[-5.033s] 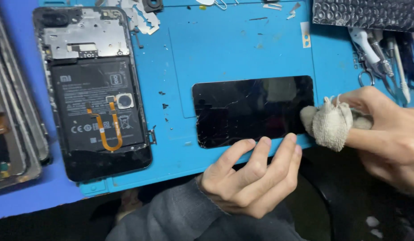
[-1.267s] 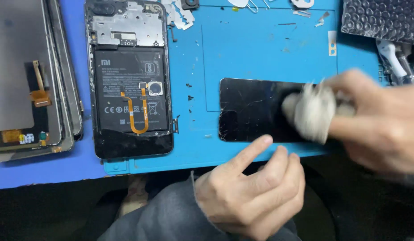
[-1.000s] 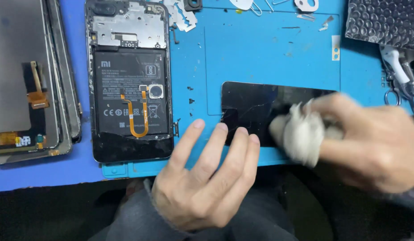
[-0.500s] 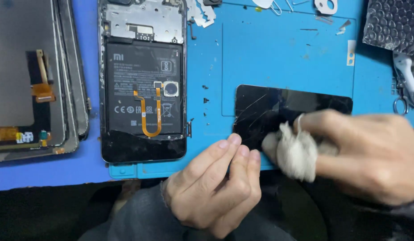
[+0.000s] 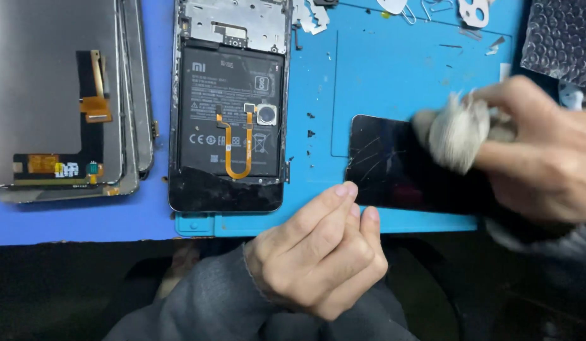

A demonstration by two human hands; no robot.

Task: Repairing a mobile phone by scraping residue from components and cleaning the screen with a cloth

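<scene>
A cracked black phone screen [image 5: 394, 167] lies flat on the blue work mat [image 5: 381, 76]. My right hand [image 5: 545, 151] grips a whitish cloth wad [image 5: 454, 129] and presses it on the screen's upper right part; hand and cloth are motion-blurred. My left hand [image 5: 318, 249] rests at the mat's front edge, fingers together, with the fingertips touching the screen's lower left corner. My right hand hides the screen's right end.
An opened phone body [image 5: 230, 107] with exposed battery and orange flex cable lies left of the screen. Several display panels [image 5: 59, 101] are stacked at far left. Bubble wrap [image 5: 561, 38] sits at top right, small metal parts [image 5: 470, 9] along the mat's far edge.
My right hand has rubbed the cloth from the screen's lower middle up toward its upper right. My left hand stayed at the lower left corner, fingers drawn together.
</scene>
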